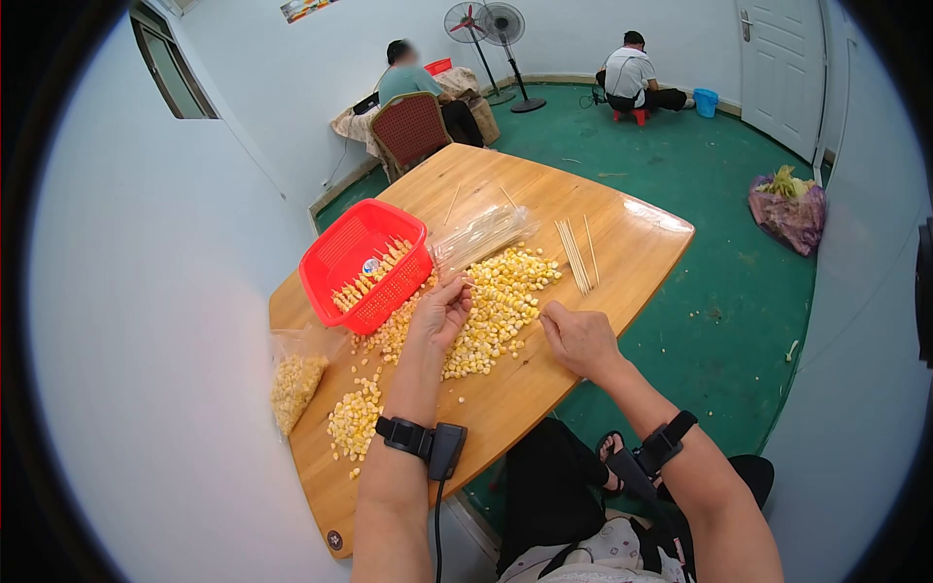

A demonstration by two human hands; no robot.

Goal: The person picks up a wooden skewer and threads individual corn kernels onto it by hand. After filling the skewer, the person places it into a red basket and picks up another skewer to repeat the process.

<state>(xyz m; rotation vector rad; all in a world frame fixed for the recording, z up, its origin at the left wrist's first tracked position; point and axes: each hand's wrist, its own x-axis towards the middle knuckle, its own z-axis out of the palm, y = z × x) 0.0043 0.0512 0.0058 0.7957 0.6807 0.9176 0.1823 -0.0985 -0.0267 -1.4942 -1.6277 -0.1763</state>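
Observation:
My left hand (445,309) is over the pile of yellow corn kernels (501,301), its fingers pinched around something too small to make out. My right hand (581,340) is closed at the pile's right side, thumb toward the kernels; what it grips, if anything, is hidden. Left of my hands stands a red plastic basket (330,243) with several skewers threaded with corn (374,277) lying inside. Several bare wooden skewers (575,256) lie beyond my right hand. A clear bag of skewers (483,236) rests behind the pile.
A smaller kernel heap (356,420) and a plastic bag of kernels (296,389) sit on the wooden table's (622,228) left side. Two people sit farther back, near standing fans (503,24) and a blue bucket (706,102). A purple bag (789,214) is on the green floor.

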